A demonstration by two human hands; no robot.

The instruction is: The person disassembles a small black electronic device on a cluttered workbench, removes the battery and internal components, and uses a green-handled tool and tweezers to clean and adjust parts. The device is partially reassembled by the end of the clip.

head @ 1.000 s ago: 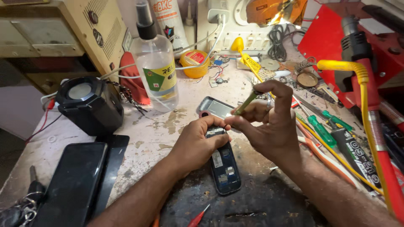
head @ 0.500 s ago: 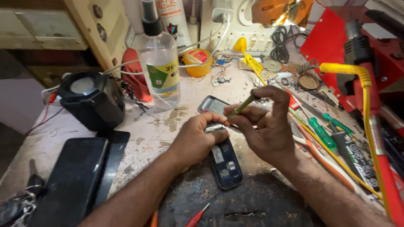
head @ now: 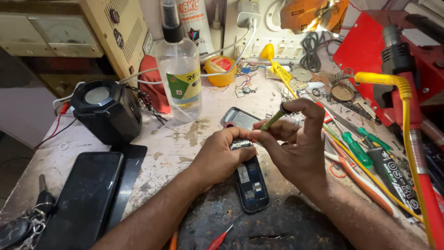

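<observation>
Your left hand [head: 222, 155] presses down on the opened phone [head: 249, 180] at mid-bench, fingers curled over its top end. Your right hand [head: 298, 148] pinches a green screwdriver [head: 273, 118], tip down at that same end. A spray bottle [head: 179, 69] and black speaker [head: 106, 109] stand behind left; a dark smartphone [head: 81, 196] lies near the left edge. Loose tools [head: 365, 150] crowd the right, leaving little open room there.

A repair workshop: stained bench [head: 185, 139] crowded with screwdrivers [head: 356, 148] (green-handled), cables, an opened phone [head: 249, 180]
</observation>
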